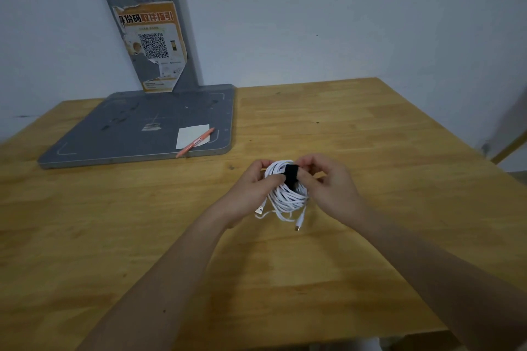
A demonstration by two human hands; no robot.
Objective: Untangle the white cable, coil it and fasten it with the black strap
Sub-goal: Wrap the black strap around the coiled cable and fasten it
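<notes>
My left hand point(258, 184) grips the left side of the coiled white round cable point(285, 194), fingers curled behind the bundle, thumb across the front next to the black fabric strap point(291, 175). My right hand point(328, 184) pinches the strap from the right, fingertips point(304, 164) curled over its top. Both are held just above the light wooden tabletop point(342, 128), near the middle. Only the head view here.

Cable looks already untangled and coiled; the strap is wrapped over the top arc of the bundle. Two plug ends hang loose below: a flat silver one point(259, 211) lower left, a small one point(297, 227) lower right. Can't tell whether the strap is closed at the back, it's hidden by my fingers.

Step in hand, by my judgement: fastening the strap. To do it well, I'd keep my left thumb pressing the loops together so none slip out, pull the strap snug with the right, then press its free end flat onto itself. Best to catch every loop under the strap and keep the dangling ends clear of it.

Also on the table, well apart at far left: a grey metal stand base point(137, 128) with a white paper square point(192, 135) and an orange pen point(195, 142) on it.
</notes>
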